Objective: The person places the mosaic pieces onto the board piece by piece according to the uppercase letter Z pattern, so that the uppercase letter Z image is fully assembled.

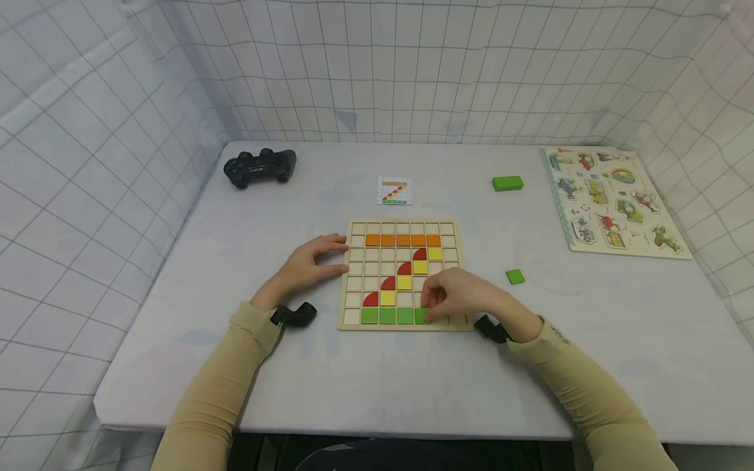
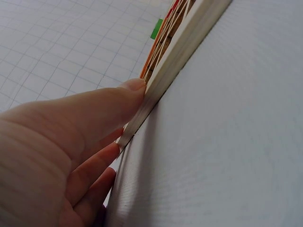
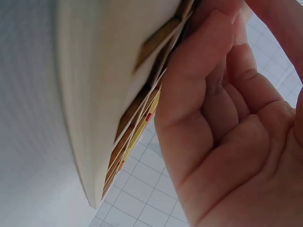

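Observation:
A wooden grid board (image 1: 406, 329) lies flat in front of me, with an orange row near its top, red quarter-round pieces and yellow squares stepping diagonally, and green squares along the bottom row. My left hand (image 1: 303, 267) rests at the board's left edge, fingers extended; the left wrist view shows its thumb (image 2: 111, 106) against the wooden side. With bent fingers my right hand (image 1: 459, 292) pinches a green square tile (image 1: 420, 316) at the bottom row, right of the other green squares. The fingers partly cover that tile.
A small pattern card (image 1: 394, 191) lies behind the board. To the right are a loose green tile (image 1: 515, 277) and a green block (image 1: 508, 184). A picture puzzle (image 1: 615, 229) lies at the far right, a black game controller (image 1: 260, 167) at the back left. Grid-patterned fabric surrounds the table.

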`<control>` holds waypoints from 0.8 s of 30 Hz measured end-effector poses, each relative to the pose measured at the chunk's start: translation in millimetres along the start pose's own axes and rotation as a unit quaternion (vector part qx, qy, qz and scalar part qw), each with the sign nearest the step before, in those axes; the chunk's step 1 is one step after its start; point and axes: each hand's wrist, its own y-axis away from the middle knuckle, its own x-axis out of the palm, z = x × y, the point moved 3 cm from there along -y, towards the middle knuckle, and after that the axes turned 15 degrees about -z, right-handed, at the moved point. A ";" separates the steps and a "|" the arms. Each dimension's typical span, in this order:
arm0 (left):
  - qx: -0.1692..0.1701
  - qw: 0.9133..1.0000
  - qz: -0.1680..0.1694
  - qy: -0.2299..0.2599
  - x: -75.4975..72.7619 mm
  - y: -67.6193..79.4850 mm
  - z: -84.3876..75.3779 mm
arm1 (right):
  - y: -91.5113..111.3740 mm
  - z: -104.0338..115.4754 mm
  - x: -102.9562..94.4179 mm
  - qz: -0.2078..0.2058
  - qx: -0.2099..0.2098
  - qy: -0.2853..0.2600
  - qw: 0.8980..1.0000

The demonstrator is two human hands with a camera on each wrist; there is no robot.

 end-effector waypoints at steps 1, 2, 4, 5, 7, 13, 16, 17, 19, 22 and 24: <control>0.000 1.000 0.000 0.000 0.1 -0.1 0.1 | 0.1 0.4 -0.2 0.000 -0.002 0.001 1.000; -0.001 1.000 0.000 -0.001 0.1 -0.2 0.2 | 0.2 0.5 -0.3 0.001 -0.002 0.003 1.000; -0.001 1.000 0.001 -0.002 0.1 -0.2 0.4 | 0.3 0.5 -0.4 -0.001 -0.003 0.008 1.000; -0.003 1.000 0.002 -0.002 0.2 -0.1 0.7 | 0.3 0.4 -0.5 -0.002 -0.004 0.009 1.000; -0.004 1.000 0.002 -0.001 0.1 -0.1 1.1 | 0.3 -1.0 -1.0 -0.005 -0.007 0.013 1.000; -0.004 1.000 0.001 -0.001 0.1 -0.6 2.4 | 3.8 -6.2 -18.5 -0.012 -0.009 0.017 1.000; -0.004 1.000 0.001 0.000 0.1 -0.8 2.1 | 9.0 -10.3 -37.0 -0.011 -0.012 0.005 1.000; -0.005 1.000 0.001 0.000 0.1 -0.8 2.0 | 10.9 -12.5 -43.8 -0.012 -0.011 -0.001 1.000; -0.005 1.000 0.001 0.000 0.1 -0.9 2.0 | 14.6 -18.5 -57.1 -0.017 -0.011 -0.012 1.000; -0.006 1.000 0.001 0.000 0.3 -0.9 2.3 | 20.2 -30.9 -76.9 -0.035 -0.006 -0.028 0.999; -0.005 1.000 0.002 -0.001 0.4 -1.0 2.6 | 24.1 -40.5 -88.5 -0.045 0.001 -0.044 0.998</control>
